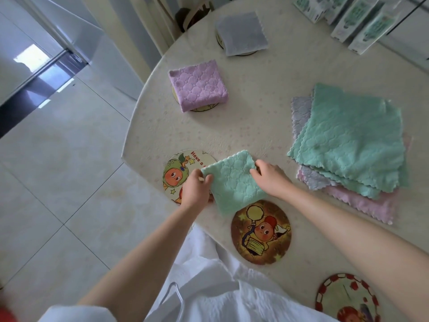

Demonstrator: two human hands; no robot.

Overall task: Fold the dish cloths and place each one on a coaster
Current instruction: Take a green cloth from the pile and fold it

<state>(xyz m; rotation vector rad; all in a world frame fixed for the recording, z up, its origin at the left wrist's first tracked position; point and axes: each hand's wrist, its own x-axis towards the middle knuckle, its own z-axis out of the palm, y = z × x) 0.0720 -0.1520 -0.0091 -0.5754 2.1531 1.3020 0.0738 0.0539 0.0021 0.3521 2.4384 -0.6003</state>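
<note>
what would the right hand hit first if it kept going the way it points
The folded green cloth, whose edge the right hand holds. Beyond it, up and left, probably the rim of the pale cartoon coaster; depth is unclear.

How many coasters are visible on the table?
5. A far coaster under the grey cloth, another coaster under the purple cloth, a green coaster beneath the left hand, a brown coaster at the near edge, a red-rimmed coaster at lower right. The cloth pile may hide more.
</note>
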